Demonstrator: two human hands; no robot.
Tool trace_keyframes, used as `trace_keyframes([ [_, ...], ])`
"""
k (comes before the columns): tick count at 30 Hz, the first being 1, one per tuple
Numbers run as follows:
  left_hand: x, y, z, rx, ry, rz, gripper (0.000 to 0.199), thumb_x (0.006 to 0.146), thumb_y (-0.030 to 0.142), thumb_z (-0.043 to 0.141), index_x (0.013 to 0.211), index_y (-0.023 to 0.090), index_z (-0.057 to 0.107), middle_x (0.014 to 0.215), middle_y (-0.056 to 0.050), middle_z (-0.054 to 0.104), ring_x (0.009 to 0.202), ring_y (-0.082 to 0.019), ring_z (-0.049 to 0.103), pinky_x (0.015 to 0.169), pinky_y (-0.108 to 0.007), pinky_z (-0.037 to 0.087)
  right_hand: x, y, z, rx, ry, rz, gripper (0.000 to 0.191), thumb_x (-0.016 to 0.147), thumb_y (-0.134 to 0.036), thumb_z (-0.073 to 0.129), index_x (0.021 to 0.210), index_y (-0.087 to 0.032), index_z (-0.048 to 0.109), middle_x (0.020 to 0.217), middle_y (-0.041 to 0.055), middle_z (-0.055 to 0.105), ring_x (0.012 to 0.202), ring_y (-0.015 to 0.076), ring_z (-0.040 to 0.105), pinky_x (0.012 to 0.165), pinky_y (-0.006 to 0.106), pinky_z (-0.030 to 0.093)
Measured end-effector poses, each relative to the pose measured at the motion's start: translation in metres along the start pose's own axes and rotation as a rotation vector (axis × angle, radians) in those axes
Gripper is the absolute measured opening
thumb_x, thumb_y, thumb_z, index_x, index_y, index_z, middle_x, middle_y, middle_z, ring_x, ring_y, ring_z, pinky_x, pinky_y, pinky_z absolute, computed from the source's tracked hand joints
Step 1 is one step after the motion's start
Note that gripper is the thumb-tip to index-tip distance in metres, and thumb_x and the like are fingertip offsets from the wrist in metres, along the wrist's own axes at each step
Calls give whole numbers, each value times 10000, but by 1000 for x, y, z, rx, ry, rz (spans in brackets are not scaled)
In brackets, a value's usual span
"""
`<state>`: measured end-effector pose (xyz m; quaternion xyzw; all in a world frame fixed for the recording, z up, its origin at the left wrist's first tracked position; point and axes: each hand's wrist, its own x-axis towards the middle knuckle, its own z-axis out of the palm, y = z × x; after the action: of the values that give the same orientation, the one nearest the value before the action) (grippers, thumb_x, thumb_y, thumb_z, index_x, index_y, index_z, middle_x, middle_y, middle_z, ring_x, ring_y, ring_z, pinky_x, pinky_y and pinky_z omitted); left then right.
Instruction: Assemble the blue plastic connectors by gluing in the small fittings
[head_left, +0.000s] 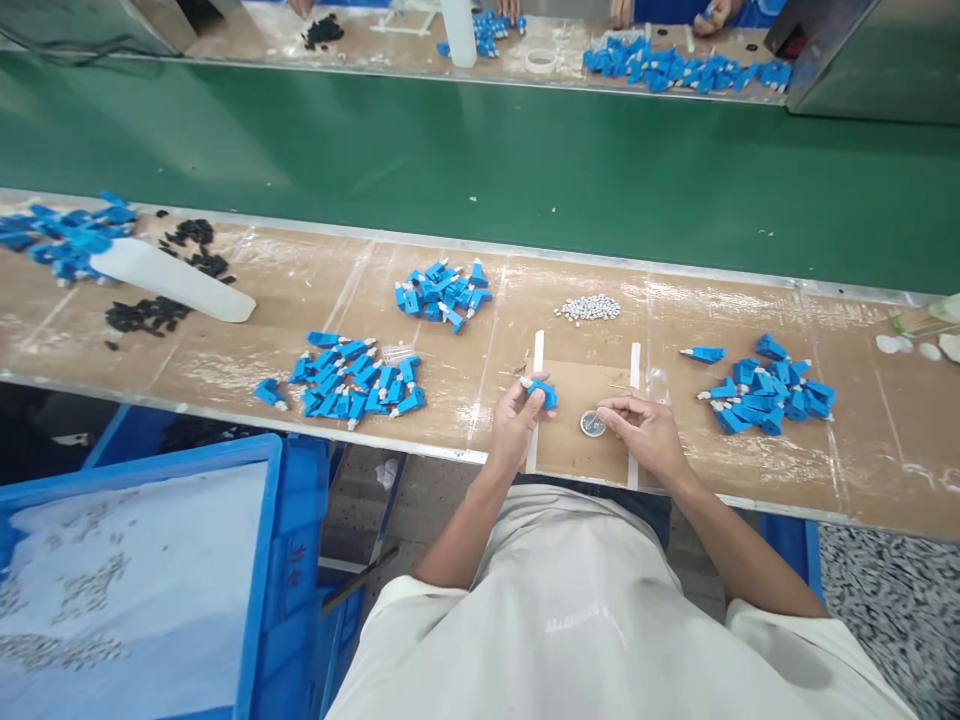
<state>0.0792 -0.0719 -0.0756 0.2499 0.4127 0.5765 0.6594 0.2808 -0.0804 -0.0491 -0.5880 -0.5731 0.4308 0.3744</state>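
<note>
Between the thumb and fingers of my left hand [514,418] is a small blue plastic part [541,392] with a white tip. My right hand [646,430] is closed in a pinch at the rim of a small round metal dish [592,424]. Whatever those fingertips hold, if anything, is too small to make out. Both hands are over the brown work surface, between two white tape strips [538,350]. Beyond them lies a heap of small white-grey pieces [592,308].
Piles of blue parts lie left [360,380], ahead [442,292] and right [772,388]. A white bottle [176,280] rests near black pieces [146,316]. A green belt [480,160] runs behind the table; co-workers' hands [712,16] show across it. Blue crate [274,560] stands lower left.
</note>
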Motion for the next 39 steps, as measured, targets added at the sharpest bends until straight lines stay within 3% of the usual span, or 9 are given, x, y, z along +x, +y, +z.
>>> trace_keyframes([
  [5,-6,-1,-3,-11,39,9,472,689,450,899,1045,175,754,848,-26,683,725,-108,634,608,-208,494,-10,-3,0,-222,60,-266,220,931,-378,662,837,-211,770,787,62,665,721,195,609,664,336,518],
  [10,-9,0,-5,-19,56,31,426,652,403,932,974,174,773,869,-32,717,685,-101,648,549,-175,489,-21,0,10,-416,108,-472,239,1002,-245,519,859,-214,708,835,83,672,775,209,624,732,352,527],
  [13,-11,1,-6,-18,52,33,443,636,393,943,983,172,778,905,-38,730,677,-98,654,538,-171,495,-24,0,11,-414,111,-418,204,995,-242,542,853,-200,683,826,61,639,759,189,605,707,318,501],
  [18,-15,3,-1,-11,42,15,445,611,407,953,922,150,764,790,-8,689,631,-82,629,528,-172,486,-22,-8,-2,-264,-17,-230,160,941,-253,620,795,-191,642,811,28,622,733,159,578,697,292,480],
  [23,-16,4,11,4,-24,-91,541,567,458,963,941,167,702,685,44,633,533,-58,569,519,-188,493,-14,-2,-13,153,-60,57,344,902,-528,657,824,-195,618,740,20,665,636,148,604,569,261,494],
  [26,-14,5,15,8,-102,-181,546,599,525,931,905,173,646,666,46,630,509,-64,576,505,-195,495,-7,-1,-17,339,-63,137,458,807,-638,740,841,-191,645,831,61,731,683,157,668,544,244,519],
  [30,-18,9,19,-9,-185,-296,533,624,542,912,861,170,613,624,50,626,483,-70,586,489,-194,492,-8,-19,-21,386,19,89,461,778,-632,783,818,-192,651,858,84,759,696,171,707,517,241,540],
  [35,-21,11,22,-47,-266,-419,549,614,558,907,834,140,628,641,11,670,449,-65,575,464,-192,484,-21,-51,-20,190,174,-107,336,894,-538,717,862,-208,668,816,64,765,571,150,671,523,287,577],
  [39,-22,10,22,-59,-302,-459,528,645,557,887,813,132,623,648,2,670,426,-51,551,457,-191,483,-32,-59,-14,30,218,-260,181,974,-410,647,946,-238,698,853,52,778,573,160,688,543,315,590],
])
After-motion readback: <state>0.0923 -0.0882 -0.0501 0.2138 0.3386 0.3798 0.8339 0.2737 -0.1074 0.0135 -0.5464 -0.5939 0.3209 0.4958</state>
